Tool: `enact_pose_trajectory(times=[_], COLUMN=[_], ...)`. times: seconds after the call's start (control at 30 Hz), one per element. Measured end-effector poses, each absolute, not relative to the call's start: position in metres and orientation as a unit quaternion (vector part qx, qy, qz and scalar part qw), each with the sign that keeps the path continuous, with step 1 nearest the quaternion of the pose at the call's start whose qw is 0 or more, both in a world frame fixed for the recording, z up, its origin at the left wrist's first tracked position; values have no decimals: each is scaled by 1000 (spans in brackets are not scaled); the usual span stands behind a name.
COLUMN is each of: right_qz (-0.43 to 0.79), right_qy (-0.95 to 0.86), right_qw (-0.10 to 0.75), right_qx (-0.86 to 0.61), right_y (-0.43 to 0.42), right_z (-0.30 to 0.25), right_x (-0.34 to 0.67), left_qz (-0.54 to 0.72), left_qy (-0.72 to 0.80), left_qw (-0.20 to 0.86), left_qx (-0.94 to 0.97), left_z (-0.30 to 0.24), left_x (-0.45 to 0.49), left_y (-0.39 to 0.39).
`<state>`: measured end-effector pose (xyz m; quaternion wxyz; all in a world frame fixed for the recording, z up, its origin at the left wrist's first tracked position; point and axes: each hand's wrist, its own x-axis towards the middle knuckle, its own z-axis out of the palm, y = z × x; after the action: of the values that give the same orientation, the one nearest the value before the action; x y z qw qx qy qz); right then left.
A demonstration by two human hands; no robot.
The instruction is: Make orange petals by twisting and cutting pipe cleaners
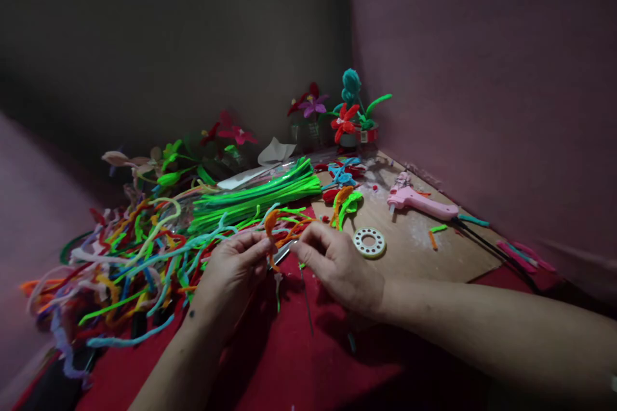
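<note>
My left hand (pixel 234 263) pinches a bent orange pipe cleaner (pixel 270 225) between thumb and fingertips, its looped end standing upright. Just to the right, my right hand (pixel 340 263) is closed with thumb and fingers together; what it holds, if anything, I cannot make out. Between the two hands a shiny metal blade (pixel 283 255) shows in part, and I cannot tell whether it is held or lies on the table. Below them, a thin dark wire (pixel 307 305) and a small green and pale piece (pixel 278 289) are on the red cloth (pixel 289 359).
A tangle of colourful pipe cleaners (pixel 139 263) covers the left side. Behind is a bundle of green pipe cleaners (pixel 260 196). A pink glue gun (pixel 424 202) and a white ring with holes (pixel 369 243) lie on a brown board (pixel 409 257). Pipe-cleaner flowers (pixel 344 122) stand along the wall.
</note>
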<state>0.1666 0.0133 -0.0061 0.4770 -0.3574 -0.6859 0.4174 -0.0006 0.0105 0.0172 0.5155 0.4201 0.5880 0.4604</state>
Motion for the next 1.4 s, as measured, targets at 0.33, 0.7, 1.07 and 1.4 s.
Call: enact_pose_trajectory(times=[0.33,0.7,1.07,1.4], right_qz=[264,237,244,244], right_qy=[-870,-889,-885,-882], right_qw=[367,336,346,358], right_qx=[-196,-200,-194,-186], right_y=[4,7,8,6], right_z=[-23,-25,-23,-27], right_x=[161,159,160,157], left_qz=[384,292,303,257], left_qy=[619,657,651,659], left_qw=[451,391,319,204], left_qx=[516,574,618,677], left_z=[32,8,29,30], left_x=[58,88,68,24], left_y=[68,108,89,60])
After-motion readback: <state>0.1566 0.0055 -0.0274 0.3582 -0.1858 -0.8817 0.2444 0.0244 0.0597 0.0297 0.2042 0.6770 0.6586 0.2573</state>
